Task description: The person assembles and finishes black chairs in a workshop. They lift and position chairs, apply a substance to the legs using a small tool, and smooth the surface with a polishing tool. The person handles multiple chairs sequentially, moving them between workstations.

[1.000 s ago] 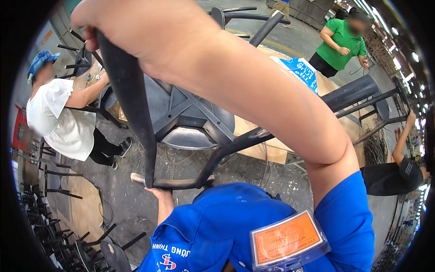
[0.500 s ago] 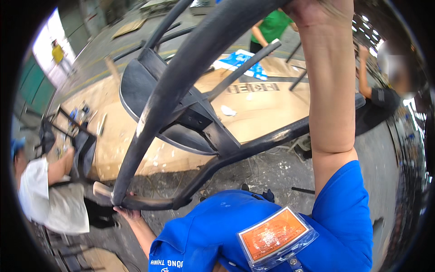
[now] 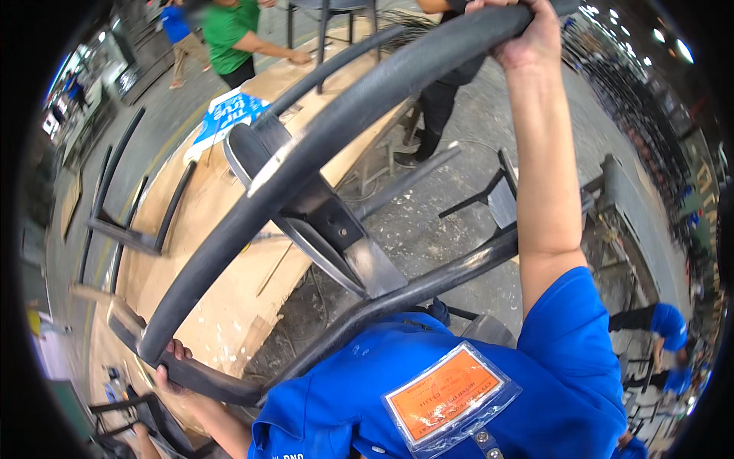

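Speckled floor point(image 3: 428, 237) runs rightward off the edge of the brown worktable point(image 3: 214, 306). Black chair point(image 3: 325, 210) tilted, overlapping that edge in view; right hand point(image 3: 531, 38) wrapped round upper leg point(image 3: 428, 65), left hand point(image 3: 174, 366) gripping lower crosspiece point(image 3: 210, 380).

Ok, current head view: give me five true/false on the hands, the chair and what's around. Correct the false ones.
1. The right hand is higher in the picture than the left hand. True.
2. The left hand is off the chair. False: it grips the chair's lower-left end.
3. The badge is orange. True.
4. The person in green is at the picture's right edge. False: they are at the upper left.
5. A blue-and-white sheet lies on the table. True.
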The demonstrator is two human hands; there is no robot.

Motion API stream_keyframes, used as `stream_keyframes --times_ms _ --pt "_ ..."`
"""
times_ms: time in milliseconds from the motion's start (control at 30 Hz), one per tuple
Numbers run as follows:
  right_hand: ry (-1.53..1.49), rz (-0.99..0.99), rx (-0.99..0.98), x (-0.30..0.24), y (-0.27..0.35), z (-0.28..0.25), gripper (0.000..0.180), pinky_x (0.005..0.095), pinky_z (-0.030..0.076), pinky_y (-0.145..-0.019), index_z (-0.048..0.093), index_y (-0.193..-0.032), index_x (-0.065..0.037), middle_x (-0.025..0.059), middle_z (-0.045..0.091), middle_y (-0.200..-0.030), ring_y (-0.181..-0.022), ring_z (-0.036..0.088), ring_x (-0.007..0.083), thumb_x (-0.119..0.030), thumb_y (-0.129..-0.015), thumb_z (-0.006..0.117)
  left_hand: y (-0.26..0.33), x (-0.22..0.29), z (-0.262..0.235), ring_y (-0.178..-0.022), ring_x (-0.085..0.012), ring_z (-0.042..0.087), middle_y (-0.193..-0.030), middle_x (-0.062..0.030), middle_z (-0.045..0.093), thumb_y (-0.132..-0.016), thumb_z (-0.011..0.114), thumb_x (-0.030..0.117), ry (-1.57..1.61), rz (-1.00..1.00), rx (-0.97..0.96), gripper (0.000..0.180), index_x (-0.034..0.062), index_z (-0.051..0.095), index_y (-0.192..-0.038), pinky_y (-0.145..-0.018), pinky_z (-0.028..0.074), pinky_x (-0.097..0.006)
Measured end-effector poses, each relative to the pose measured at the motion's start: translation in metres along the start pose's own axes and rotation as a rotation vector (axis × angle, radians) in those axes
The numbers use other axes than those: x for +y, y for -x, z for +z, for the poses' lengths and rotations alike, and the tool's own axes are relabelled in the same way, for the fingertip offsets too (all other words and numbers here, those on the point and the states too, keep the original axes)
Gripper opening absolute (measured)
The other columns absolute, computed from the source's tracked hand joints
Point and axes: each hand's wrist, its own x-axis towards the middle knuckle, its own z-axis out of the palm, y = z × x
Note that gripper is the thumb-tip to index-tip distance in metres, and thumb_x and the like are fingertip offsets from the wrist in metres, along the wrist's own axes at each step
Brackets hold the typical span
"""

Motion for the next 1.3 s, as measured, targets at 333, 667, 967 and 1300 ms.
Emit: stream_keyframes --times_ms 333,667,967,1300 --pt "-0.213 -0.291 0.474 -0.077 0.176 -0.214 0.013 0.0418 0.046 -0.071 0.046 -0.069 -0.009 0.0023 0.048 -0.066 -0.064 0.052 0.0193 -0.014 -0.076 0.057 -0.133 -0.032 0.153 -0.074 -0.0226 0.054 -0.093 -0.0171 0.049 -0.072 0.062 0.024 -0.355 -0.303 -0.175 0.062 -0.0052 0.038 -0.121 -0.064 0.049 -0.033" --pt "-0.233 -0.315 1.354 -0.065 0.387 -0.419 0.035 0.0433 0.047 -0.074 0.052 -0.083 -0.007 0.0078 0.057 -0.074 -0.071 0.055 0.025 -0.041 -0.079 0.061 -0.194 -0.19 0.345 -0.068 -0.0261 0.063 -0.083 -0.0157 0.061 -0.062 0.069 0.019 -0.595 -0.682 -0.502 0.054 -0.0083 0.051 -0.104 -0.062 0.054 -0.036" --pt "0.061 0.334 1.479 0.032 0.473 -0.513 0.08 0.0462 0.043 -0.089 0.04 -0.132 -0.014 0.0114 0.048 -0.123 -0.109 0.048 0.034 -0.064 -0.074 0.062 -0.216 -0.377 0.431 -0.073 -0.0226 0.062 -0.087 -0.0135 0.061 -0.07 0.061 0.004 -0.692 -0.883 -0.825 0.044 -0.0027 0.05 -0.111 -0.069 0.053 -0.035" --pt "0.131 0.767 1.24 0.085 0.509 -0.456 0.066 0.0439 0.045 -0.087 0.035 -0.136 -0.01 0.0117 0.056 -0.124 -0.105 0.056 0.0275 -0.046 -0.086 0.06 -0.176 -0.564 0.425 -0.097 -0.0258 0.06 -0.103 -0.0136 0.063 -0.066 0.069 0.008 -1.101 -0.356 -1.305 0.053 0.0029 0.053 -0.116 -0.087 0.047 -0.035"
